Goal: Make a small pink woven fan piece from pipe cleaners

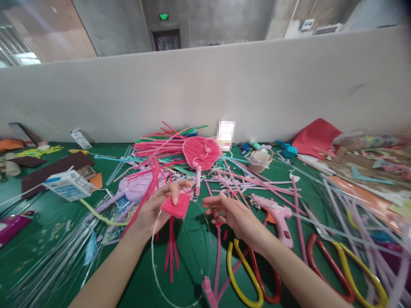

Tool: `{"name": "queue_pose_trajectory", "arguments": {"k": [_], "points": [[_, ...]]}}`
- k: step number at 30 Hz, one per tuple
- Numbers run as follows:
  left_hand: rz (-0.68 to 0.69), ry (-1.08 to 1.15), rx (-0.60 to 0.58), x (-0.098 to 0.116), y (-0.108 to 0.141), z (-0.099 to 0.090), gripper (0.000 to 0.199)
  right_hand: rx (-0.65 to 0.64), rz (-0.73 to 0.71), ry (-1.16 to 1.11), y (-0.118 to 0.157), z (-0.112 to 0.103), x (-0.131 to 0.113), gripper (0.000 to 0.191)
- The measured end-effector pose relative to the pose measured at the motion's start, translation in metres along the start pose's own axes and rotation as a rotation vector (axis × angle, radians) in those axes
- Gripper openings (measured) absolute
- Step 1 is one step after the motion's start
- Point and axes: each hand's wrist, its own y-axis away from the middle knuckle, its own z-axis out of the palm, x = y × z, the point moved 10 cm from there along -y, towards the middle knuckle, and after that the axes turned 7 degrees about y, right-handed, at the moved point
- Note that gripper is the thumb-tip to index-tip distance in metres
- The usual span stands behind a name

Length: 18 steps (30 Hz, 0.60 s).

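My left hand point(153, 210) pinches a small flat pinkish-red square point(176, 206) with a ribbed surface between thumb and fingers. From it a white cord point(153, 256) loops down toward the table. To the right, my right hand point(239, 220) hovers with its fingers stretched and apart; I make out nothing held in them. A thin clear line curves between the two hands. Below the square lies a thin dark rod with a pink handle point(208, 291). Several red strips point(171, 261) hang or lie beneath my left hand.
Behind my hands lies a round red fan-shaped piece point(201, 153) beside a bundle of red stems point(154, 147). At right are a pink glue gun point(276, 214), yellow-and-red-handled scissors point(316, 239) and a paper cup point(259, 160). A white box point(69, 185) stands left; a pale partition point(205, 92) closes off the back.
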Motion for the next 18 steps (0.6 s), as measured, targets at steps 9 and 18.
{"name": "queue_pose_trajectory", "arguments": {"k": [9, 18], "points": [[-0.064, 0.083, -0.035, -0.007, 0.001, 0.011, 0.035, 0.009, -0.084, 0.168, 0.002, 0.006, -0.004, 0.047], [-0.093, 0.035, 0.031, -0.02, -0.005, 0.004, 0.012, 0.04, -0.118, 0.075, 0.003, 0.0, -0.01, 0.041]]}}
